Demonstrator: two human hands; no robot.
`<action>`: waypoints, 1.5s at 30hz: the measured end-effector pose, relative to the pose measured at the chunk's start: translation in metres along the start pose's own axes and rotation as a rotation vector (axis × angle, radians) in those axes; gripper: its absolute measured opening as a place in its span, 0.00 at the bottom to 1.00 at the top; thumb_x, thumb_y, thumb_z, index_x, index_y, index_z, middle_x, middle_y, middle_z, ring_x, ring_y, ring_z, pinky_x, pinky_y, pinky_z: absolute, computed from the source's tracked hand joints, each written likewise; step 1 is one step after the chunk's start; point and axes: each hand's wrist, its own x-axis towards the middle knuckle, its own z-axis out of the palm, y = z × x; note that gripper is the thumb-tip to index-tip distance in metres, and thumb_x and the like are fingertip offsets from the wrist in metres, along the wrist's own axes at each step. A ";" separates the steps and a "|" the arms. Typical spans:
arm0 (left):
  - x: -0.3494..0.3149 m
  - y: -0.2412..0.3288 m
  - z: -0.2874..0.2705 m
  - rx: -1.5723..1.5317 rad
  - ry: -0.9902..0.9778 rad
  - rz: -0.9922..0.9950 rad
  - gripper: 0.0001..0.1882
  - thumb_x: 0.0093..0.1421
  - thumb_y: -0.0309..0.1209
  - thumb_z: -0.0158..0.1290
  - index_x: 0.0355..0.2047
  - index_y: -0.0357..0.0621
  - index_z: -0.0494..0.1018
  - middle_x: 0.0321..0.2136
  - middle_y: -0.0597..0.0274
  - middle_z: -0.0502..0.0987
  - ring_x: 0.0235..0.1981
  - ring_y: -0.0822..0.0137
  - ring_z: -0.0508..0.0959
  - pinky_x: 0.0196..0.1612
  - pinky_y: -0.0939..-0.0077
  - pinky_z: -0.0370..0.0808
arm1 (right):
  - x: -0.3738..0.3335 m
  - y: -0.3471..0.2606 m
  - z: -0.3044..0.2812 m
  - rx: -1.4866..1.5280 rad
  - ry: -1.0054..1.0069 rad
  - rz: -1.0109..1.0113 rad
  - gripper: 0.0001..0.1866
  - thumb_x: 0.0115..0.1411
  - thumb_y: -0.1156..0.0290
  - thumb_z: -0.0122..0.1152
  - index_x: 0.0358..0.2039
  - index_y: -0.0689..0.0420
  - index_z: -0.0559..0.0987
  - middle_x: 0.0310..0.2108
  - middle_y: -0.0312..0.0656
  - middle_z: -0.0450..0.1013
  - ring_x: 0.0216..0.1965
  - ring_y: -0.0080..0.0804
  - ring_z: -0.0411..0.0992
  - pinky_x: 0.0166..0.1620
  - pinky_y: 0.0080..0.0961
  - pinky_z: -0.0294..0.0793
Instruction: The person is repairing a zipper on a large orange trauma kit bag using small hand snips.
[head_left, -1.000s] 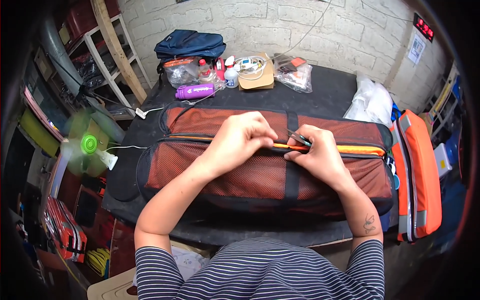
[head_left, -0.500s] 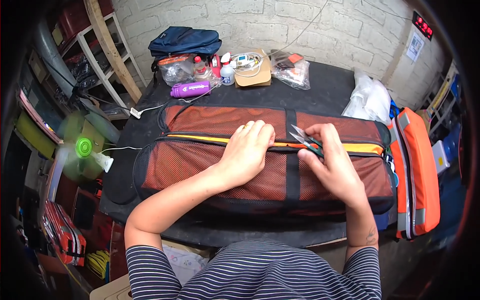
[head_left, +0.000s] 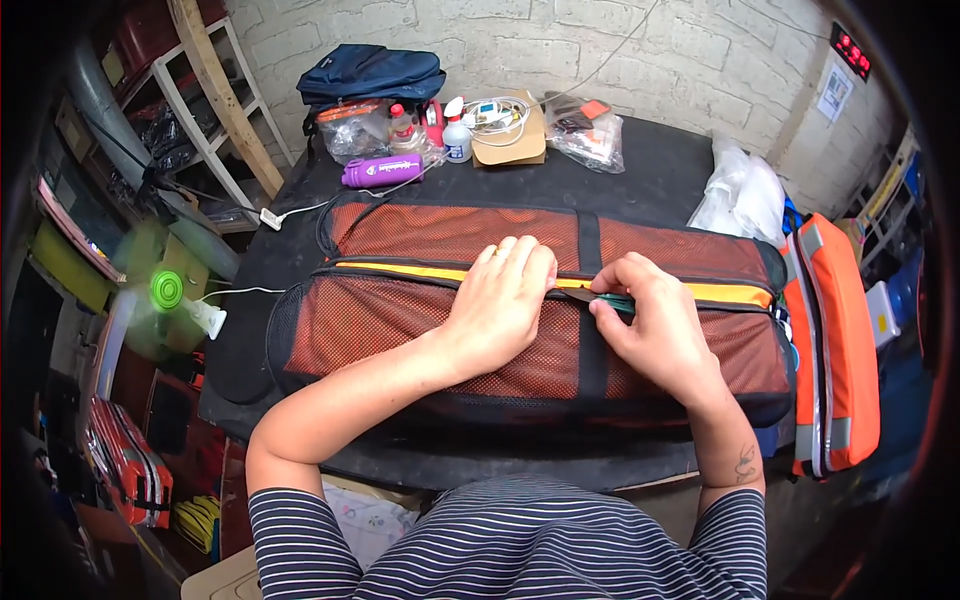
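Observation:
A long black-edged mesh bag (head_left: pixel 440 345) in reddish orange lies across the black table, with a yellow-orange strip (head_left: pixel 728 294) showing along its lengthwise slit. My left hand (head_left: pixel 500 300) rests on the middle of the bag, its fingers bent and closed on the fabric at the slit's edge; the fingertips are partly hidden. Just to its right, my right hand (head_left: pixel 655 320) grips a pair of thread snips (head_left: pixel 615 302) with green handles. The snips' dark blades point left and lie at the slit, near the black cross strap (head_left: pixel 590 355).
Along the back stand a blue backpack (head_left: pixel 370 75), a purple bottle (head_left: pixel 383 171), a spray bottle (head_left: pixel 457 140), a cardboard box (head_left: pixel 510 150) and plastic-wrapped items (head_left: pixel 590 135). An orange bag (head_left: pixel 835 345) stands at the right edge. A green fan (head_left: pixel 166 290) spins at the left.
My right hand has brought the snips down and left to the slit. Their blades, spread and raised before, now look closed together against the bag. My left hand stays nearly in place.

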 end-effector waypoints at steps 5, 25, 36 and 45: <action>-0.001 0.000 0.001 0.004 0.008 -0.004 0.03 0.57 0.20 0.47 0.31 0.39 0.65 0.29 0.54 0.67 0.33 0.53 0.70 0.39 0.62 0.66 | 0.001 0.000 0.001 0.004 0.014 -0.004 0.08 0.51 0.72 0.63 0.31 0.60 0.75 0.30 0.45 0.72 0.30 0.45 0.74 0.35 0.36 0.72; -0.002 -0.006 -0.003 -0.226 0.023 -0.133 0.03 0.58 0.18 0.46 0.30 0.36 0.63 0.30 0.51 0.65 0.35 0.51 0.68 0.43 0.63 0.66 | 0.011 -0.001 0.021 -0.014 0.009 -0.066 0.08 0.52 0.70 0.62 0.31 0.59 0.75 0.31 0.45 0.72 0.30 0.46 0.75 0.34 0.38 0.74; 0.000 -0.008 -0.016 -0.135 0.077 -0.214 0.02 0.60 0.19 0.45 0.31 0.36 0.64 0.29 0.53 0.66 0.35 0.54 0.69 0.42 0.65 0.67 | 0.013 0.000 0.018 0.045 0.085 0.011 0.08 0.54 0.71 0.60 0.32 0.59 0.73 0.33 0.46 0.71 0.33 0.48 0.74 0.36 0.40 0.73; -0.008 0.000 -0.024 -0.245 0.086 -0.299 0.04 0.58 0.17 0.46 0.31 0.37 0.63 0.28 0.50 0.69 0.31 0.48 0.74 0.36 0.59 0.70 | 0.015 -0.012 0.018 -0.019 -0.019 -0.042 0.09 0.53 0.69 0.61 0.31 0.58 0.73 0.31 0.46 0.70 0.29 0.48 0.73 0.34 0.41 0.73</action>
